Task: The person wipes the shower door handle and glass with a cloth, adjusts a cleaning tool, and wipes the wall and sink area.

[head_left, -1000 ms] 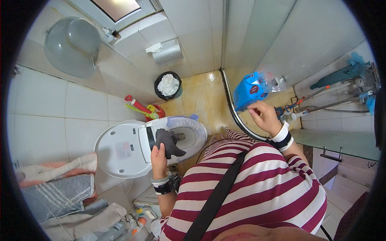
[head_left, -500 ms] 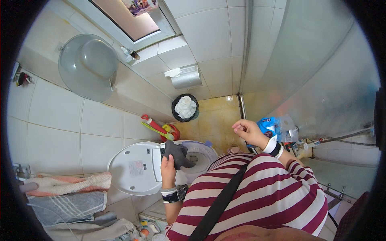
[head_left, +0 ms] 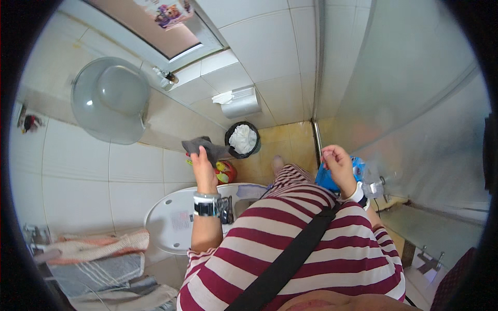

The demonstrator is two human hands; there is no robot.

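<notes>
My left hand [head_left: 204, 171] reaches forward over the toilet and grips a dark grey cloth [head_left: 208, 150], which droops beyond the fingers. Under that arm is the white toilet lid [head_left: 168, 220], tilted back to the left; my sleeve and forearm hide much of the bowl. Just beyond the cloth stands a small bin lined with a black bag, full of crumpled white paper [head_left: 242, 139]. On the right, my right hand [head_left: 340, 167] hangs with its fingers curled in and nothing visible in them, in front of a blue package [head_left: 358, 168].
A red holder [head_left: 226, 171] with brushes sits by the left wall. A grey translucent basin [head_left: 110, 101] hangs above it. Towels [head_left: 98, 259] hang at lower left. The frosted shower screen [head_left: 410, 103] bounds the right side, and a metal paper holder [head_left: 241, 102] is on the far wall.
My left hand has carried the cloth forward and left, away from the toilet seat towards the bin and brush holder. My right hand has shifted slightly right. My body has moved forward over the toilet.
</notes>
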